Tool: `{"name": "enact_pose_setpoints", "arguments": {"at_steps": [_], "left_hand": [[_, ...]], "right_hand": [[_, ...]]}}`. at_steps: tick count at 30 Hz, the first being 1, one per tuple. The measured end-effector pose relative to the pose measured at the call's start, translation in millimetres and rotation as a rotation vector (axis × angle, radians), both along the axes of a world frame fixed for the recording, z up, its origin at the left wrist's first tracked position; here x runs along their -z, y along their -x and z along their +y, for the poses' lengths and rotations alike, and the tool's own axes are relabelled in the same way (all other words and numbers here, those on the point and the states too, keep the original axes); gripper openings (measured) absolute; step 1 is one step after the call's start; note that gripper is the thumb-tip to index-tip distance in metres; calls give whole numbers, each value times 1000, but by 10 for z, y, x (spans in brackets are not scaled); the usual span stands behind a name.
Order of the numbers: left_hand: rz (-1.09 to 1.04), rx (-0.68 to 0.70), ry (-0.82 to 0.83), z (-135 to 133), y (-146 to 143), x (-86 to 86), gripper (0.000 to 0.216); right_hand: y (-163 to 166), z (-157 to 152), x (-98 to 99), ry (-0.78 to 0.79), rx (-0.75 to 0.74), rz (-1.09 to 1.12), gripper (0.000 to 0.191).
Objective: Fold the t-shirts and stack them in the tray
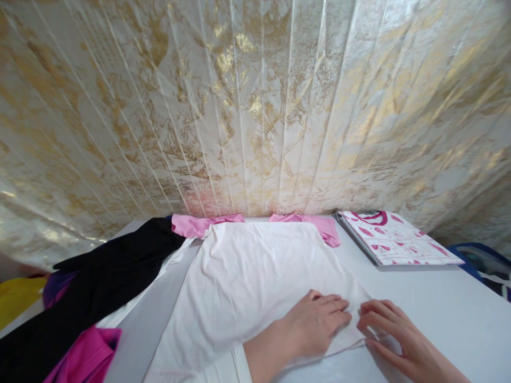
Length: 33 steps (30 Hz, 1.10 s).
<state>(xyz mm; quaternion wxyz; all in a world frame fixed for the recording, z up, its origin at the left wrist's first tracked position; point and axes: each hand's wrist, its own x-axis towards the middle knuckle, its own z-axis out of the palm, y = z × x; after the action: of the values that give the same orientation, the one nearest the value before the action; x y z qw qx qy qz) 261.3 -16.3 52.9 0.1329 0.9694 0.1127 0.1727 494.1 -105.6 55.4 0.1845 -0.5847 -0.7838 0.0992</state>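
Observation:
A white T-shirt (247, 271) with pink sleeves lies spread flat on the white table (439, 303), its sleeves against the back wall. My left hand (315, 322) rests flat on the shirt near its lower right corner, fingers stretched out and together. My right hand (393, 330) lies just to the right of it, with the fingertips on the shirt's hem edge and the fingers slightly curled over the cloth. Neither hand lifts anything.
A pile of black, purple and magenta clothes (91, 287) lies at the left. A folded white garment with dark pink print (395, 236) sits at the back right. A cream and gold curtain (255, 106) hangs behind. A blue-rimmed object (483, 263) shows at the right edge.

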Motion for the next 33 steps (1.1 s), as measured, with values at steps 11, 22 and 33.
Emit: {"name": "enact_pose_setpoints", "arguments": {"at_steps": [11,22,33], "left_hand": [[-13,-30,31,-4,9,24,28],[33,9,-44,8,22,17,28],[45,80,-33,-35,25,30,31]], "right_hand": [[227,-42,-131,-76,2,113,24],[86,-56,-161,209,-65,101,24],[-132,24,-35,135,182,253,26]]}}
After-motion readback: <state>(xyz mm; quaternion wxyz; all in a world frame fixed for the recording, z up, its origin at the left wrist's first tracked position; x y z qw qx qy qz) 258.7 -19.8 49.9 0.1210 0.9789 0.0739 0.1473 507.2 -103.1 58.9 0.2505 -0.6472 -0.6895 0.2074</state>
